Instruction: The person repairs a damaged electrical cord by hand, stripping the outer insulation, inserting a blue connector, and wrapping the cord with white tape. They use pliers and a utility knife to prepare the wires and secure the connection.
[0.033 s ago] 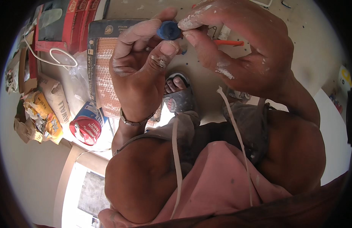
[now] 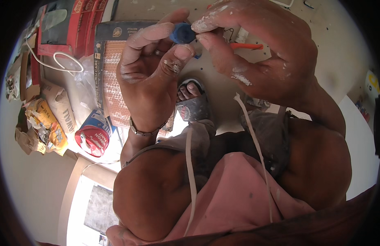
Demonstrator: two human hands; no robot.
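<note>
A small round blue piece point(image 2: 184, 33), like a cap or plug, is held up before me at the top of the view. My left hand point(image 2: 151, 61) pinches it between thumb and fingers. White dust or plaster marks both hands. The thumb and forefinger of my right hand point(image 2: 263, 49) close together at the piece's right edge. Whatever lies between those two fingertips is too small to make out. Behind the right hand, an orange strip-like thing point(image 2: 249, 46) shows on the floor, partly hidden.
To the left lies a carton point(image 2: 112, 82) with bubble wrap, beside a red-and-blue paint bucket point(image 2: 93, 137). Farther left are paper sacks point(image 2: 54, 102), red boxes point(image 2: 81, 28) and a looped white cable point(image 2: 69, 65). My sandalled foot point(image 2: 192, 98) is below my hands.
</note>
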